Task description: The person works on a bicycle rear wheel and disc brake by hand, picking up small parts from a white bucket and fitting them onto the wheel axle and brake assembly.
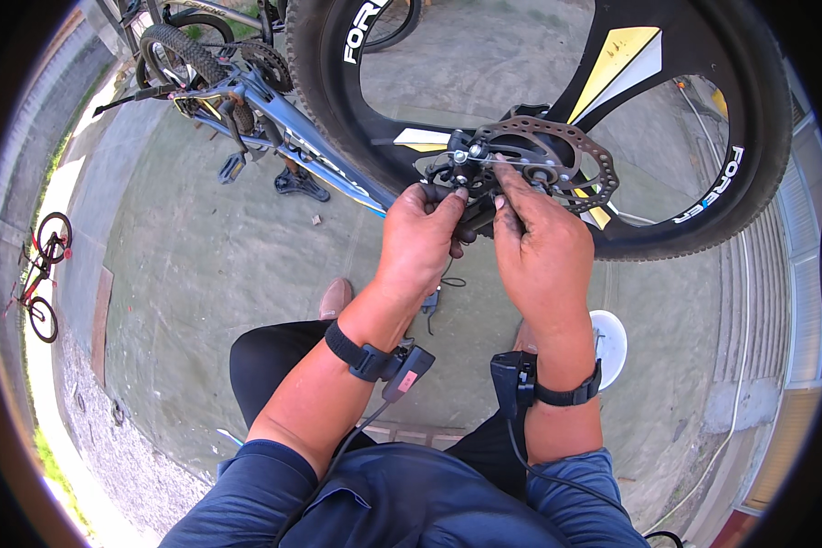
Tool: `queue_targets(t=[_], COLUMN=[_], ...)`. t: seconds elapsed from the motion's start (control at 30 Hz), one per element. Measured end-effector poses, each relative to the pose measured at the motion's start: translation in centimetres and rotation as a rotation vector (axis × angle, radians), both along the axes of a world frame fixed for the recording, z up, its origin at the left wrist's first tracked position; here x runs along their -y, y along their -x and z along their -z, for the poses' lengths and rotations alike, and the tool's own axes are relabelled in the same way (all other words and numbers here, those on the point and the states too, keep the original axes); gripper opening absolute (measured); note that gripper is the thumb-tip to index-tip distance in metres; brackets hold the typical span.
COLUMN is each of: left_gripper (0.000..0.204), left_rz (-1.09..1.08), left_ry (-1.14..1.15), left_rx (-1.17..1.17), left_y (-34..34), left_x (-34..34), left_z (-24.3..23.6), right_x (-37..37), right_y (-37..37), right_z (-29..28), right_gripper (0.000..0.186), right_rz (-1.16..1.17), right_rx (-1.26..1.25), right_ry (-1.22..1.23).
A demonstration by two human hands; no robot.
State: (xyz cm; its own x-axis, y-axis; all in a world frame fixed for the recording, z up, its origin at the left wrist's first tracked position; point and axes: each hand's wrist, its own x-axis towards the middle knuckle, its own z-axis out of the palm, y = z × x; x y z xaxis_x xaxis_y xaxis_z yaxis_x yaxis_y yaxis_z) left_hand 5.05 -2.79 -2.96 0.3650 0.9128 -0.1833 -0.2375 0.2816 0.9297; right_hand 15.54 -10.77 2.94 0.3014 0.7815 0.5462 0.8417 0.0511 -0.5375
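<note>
At the hub of a black bicycle wheel (539,119), beside the drilled brake disc (557,155), both hands at work. Left hand (420,237) pinching a dark brake caliper (470,205) just below the disc; right hand (539,247) pressing fingertips (502,173) against the same part near the axle. Caliper off the frame, seemingly not yet fixed in place; fitting or removal apparently midway. White dish (612,347) lying on the concrete floor (228,265) below.

Outdoor bicycle repair yard. An upturned blue bicycle (274,137) is set on a bare concrete floor (201,265); a small red bicycle (38,274) is parked by the gravel edge (82,402).
</note>
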Motion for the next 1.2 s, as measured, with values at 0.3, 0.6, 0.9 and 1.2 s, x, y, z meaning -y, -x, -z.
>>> queue_targets(t=[0.3, 0.6, 0.9, 1.2], left_gripper=[0.025, 0.021, 0.021, 0.024], left_rz=[0.160, 0.084, 0.031, 0.157], left_ry=[0.192, -0.005, -0.095, 0.155], left_rx=[0.146, -0.043, -0.117, 0.095], left_y=[0.7, 0.3, 0.4, 0.8], left_x=[-0.1, -0.4, -0.2, -0.3], left_z=[-0.1, -0.3, 0.3, -0.3], right_x=[0.0, 0.1, -0.1, -0.2], right_y=[0.0, -0.1, 0.0, 0.1], right_z=[-0.2, -0.1, 0.0, 0.1], right_gripper=[0.032, 0.030, 0.031, 0.031], right_rz=[0.005, -0.006, -0.012, -0.015], right_rx=[0.013, 0.006, -0.016, -0.031], right_ry=[0.007, -0.005, 0.021, 0.001])
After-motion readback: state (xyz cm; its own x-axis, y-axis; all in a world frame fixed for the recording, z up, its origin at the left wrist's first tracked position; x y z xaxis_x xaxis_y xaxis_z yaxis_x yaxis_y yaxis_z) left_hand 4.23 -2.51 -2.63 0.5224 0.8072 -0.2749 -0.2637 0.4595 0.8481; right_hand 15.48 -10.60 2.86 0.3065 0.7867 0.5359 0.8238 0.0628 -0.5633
